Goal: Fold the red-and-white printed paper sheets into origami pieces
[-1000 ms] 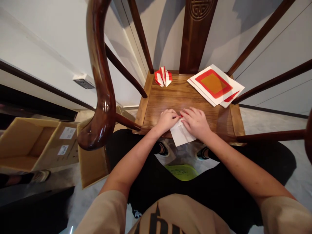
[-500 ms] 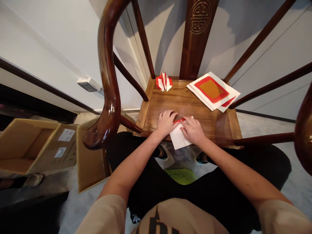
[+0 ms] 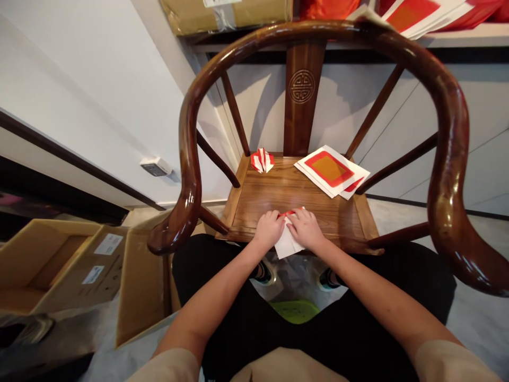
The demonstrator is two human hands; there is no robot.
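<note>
A white sheet of paper with a red folded strip (image 3: 287, 245) lies at the front edge of the wooden chair seat (image 3: 274, 193), its lower corner jutting past the edge. My left hand (image 3: 269, 231) grips its left side, fingers curled at the red strip. On the right side, my right hand (image 3: 306, 228) is closed over the sheet, the thumb pointing in toward the middle. Both hands cover much of the fold. Farther back on the seat are a pleated red-and-white folded paper (image 3: 262, 160) and, to its right, a few white sheets with red and gold rectangles (image 3: 332, 171).
The chair's curved armrail (image 3: 191, 159) rings the seat. Open cardboard boxes (image 3: 139, 297) stand on the floor at left. A shelf behind carries a taped carton (image 3: 254, 16) and more red-and-white sheets (image 3: 425, 16). Something green (image 3: 296, 312) lies below the seat.
The view has tipped up, bringing the chair's top rail and the shelf into sight. My hands stay on the paper, with the fingers drawn in more at the red strip.
</note>
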